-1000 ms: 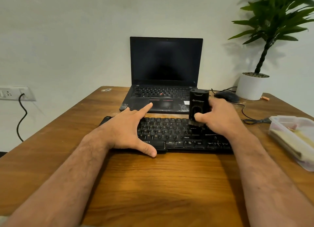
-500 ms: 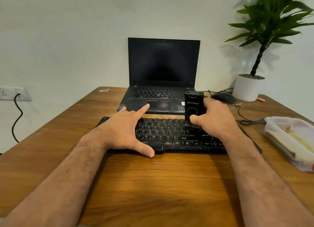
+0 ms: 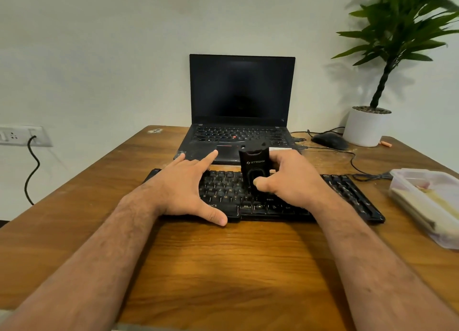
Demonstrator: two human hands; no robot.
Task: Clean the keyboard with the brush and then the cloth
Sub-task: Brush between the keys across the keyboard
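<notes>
A black keyboard (image 3: 347,194) lies across the middle of the wooden table (image 3: 223,268). My left hand (image 3: 183,184) rests flat on its left part, fingers spread, thumb at the front edge. My right hand (image 3: 290,181) grips a black block-shaped brush (image 3: 253,164) upright, its lower end down on the keys near the keyboard's middle. The bristles are hidden behind my thumb. No cloth is plainly visible.
An open black laptop (image 3: 242,95) stands just behind the keyboard. A black mouse (image 3: 329,141) with its cable and a white plant pot (image 3: 365,127) sit at the back right. A clear plastic container (image 3: 427,201) lies at the right edge. A wall socket (image 3: 22,136) is at the left.
My right hand has slid the brush leftward over the keys, toward the keyboard's middle. The left hand has stayed in place on the keyboard.
</notes>
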